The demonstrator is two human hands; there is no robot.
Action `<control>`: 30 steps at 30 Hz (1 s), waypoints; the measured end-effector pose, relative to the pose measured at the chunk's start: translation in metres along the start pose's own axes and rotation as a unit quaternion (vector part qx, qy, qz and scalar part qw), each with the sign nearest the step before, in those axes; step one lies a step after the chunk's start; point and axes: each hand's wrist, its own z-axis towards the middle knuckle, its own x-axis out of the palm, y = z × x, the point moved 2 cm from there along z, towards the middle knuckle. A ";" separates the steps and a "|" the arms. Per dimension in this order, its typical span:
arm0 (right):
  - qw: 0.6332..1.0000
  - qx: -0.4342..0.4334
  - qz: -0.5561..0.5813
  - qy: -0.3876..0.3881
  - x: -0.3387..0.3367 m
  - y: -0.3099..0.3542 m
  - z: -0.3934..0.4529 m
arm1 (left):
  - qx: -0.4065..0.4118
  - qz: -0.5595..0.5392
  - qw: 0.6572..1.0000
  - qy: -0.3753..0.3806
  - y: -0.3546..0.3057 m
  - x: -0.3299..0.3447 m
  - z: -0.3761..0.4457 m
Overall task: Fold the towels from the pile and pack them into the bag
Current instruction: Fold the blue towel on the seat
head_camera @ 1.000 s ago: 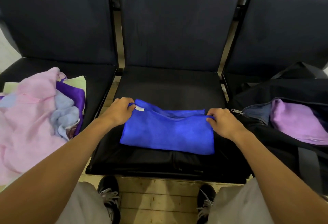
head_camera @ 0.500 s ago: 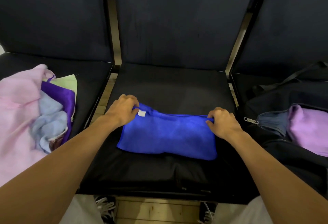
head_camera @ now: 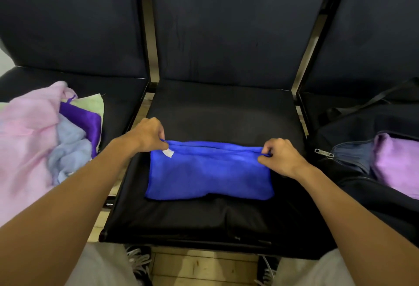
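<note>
Three dark padded chairs (head_camera: 226, 36) stand side by side, metal frame bars (head_camera: 310, 43) between them. Below lies pale wooden floor (head_camera: 204, 267), with dark laced shoes (head_camera: 139, 260).

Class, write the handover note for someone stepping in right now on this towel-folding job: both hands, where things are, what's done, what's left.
Left hand pinches the far left corner of the royal-blue microfibre towel; right hand pinches its far right corner.
The towel lies folded on the middle black seat cushion.
The unfolded pile of pink, pale-blue, purple and yellow-green towels sits on the left seat.
The open black zip bag on the right seat holds one lilac folded towel.
Done: lilac towel packed.
Left: finish folding the blue towel, bag it, then work through the pile.
</note>
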 end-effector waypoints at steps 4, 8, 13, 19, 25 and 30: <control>0.996 -0.011 0.056 -0.064 -0.004 0.005 0.002 | -0.012 -0.065 0.998 0.007 0.010 -0.005 -0.009; 0.989 -0.005 0.129 -0.067 -0.004 0.013 0.001 | 0.004 -0.123 0.992 0.040 0.017 -0.008 -0.015; 0.987 0.003 0.132 -0.087 -0.005 0.016 0.001 | 0.022 -0.149 0.986 0.070 0.013 -0.014 -0.019; 0.978 -0.003 0.153 -0.141 -0.013 0.020 -0.001 | 0.021 -0.169 0.980 0.101 0.013 -0.014 -0.021; 0.976 -0.018 0.159 -0.150 -0.021 0.025 -0.008 | 0.019 -0.190 0.976 0.107 0.018 -0.022 -0.029; 0.969 -0.040 0.146 -0.194 -0.031 0.026 -0.015 | -0.002 -0.208 0.975 0.071 0.027 -0.030 -0.039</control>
